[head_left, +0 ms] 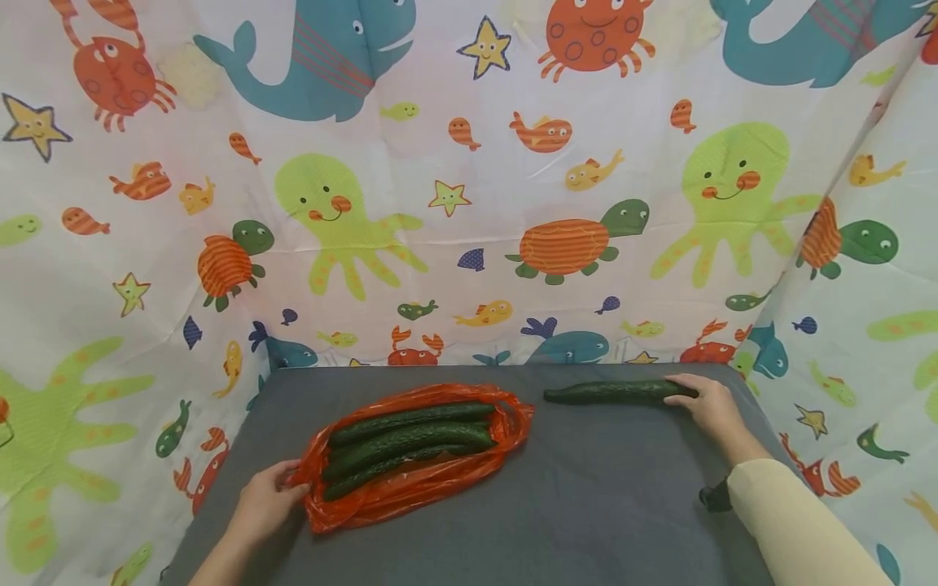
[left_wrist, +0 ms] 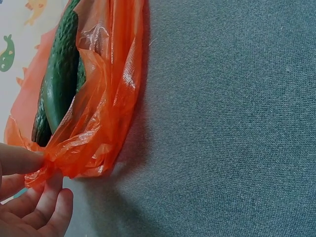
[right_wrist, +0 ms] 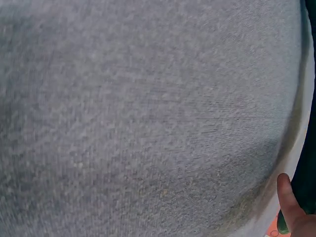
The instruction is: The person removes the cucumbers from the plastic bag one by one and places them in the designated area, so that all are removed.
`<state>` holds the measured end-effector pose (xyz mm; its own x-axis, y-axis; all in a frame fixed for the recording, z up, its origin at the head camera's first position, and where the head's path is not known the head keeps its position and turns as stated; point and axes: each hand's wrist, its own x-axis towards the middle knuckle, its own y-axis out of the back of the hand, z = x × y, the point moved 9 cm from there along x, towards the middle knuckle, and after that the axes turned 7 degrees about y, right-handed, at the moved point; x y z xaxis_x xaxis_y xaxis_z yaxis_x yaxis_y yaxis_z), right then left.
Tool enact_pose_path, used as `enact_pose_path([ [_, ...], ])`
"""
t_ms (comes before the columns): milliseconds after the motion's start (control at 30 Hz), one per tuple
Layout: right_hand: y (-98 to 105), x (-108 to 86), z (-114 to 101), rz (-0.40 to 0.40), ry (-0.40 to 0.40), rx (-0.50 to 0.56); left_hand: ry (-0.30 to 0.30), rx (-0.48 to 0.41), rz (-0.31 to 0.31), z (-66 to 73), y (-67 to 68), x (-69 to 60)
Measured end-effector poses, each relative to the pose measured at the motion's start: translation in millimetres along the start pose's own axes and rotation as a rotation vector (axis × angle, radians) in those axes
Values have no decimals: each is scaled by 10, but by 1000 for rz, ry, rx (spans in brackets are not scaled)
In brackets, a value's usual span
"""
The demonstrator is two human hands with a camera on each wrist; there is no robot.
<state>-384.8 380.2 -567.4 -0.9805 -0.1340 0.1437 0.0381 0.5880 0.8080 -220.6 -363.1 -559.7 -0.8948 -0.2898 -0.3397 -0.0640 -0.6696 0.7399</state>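
An orange plastic bag [head_left: 432, 486] lies open on the left half of the table, with several dark green cucumbers [head_left: 414, 442] side by side in it. My left hand [head_left: 262, 503] pinches the gathered plastic at the bag's near-left end; thumb and fingers close on it in the left wrist view. At the far right, a single long cucumber [head_left: 604, 392] lies apart from the bag. My right hand [head_left: 709, 407] grips its right end, fingers over the top. Only one fingertip [right_wrist: 285, 185] beside the dark green cucumber [right_wrist: 307, 163] shows in the right wrist view.
A grey cloth covers the table [head_left: 586, 496]. A white curtain [head_left: 469, 228] printed with sea animals rises along the back and both sides. On the right wrist sits a small black device [head_left: 716, 496], beside a pale yellow sleeve [head_left: 791, 521].
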Motion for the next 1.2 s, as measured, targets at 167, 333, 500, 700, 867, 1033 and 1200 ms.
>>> enact_pose_path([
  [167,-50,27,46,-31,-8,-11,-6,1,5,13,-6,12],
  [333,-119,58,22,-61,29,-53,-2,5,1,25,1,3],
  [500,-118,28,-44,-30,87,-111,0,-1,2,34,22,-17],
  [700,-57,-14,-37,-3,68,-126,2,-17,-2,52,30,-33],
  [867,7,-16,-50,14,45,-117,-10,-28,2,81,52,-44],
  [1033,26,1,-80,5,21,-95,7,-25,-5,36,48,-31],
  [1200,47,21,-183,-10,17,-42,10,-13,-9,13,37,-4],
])
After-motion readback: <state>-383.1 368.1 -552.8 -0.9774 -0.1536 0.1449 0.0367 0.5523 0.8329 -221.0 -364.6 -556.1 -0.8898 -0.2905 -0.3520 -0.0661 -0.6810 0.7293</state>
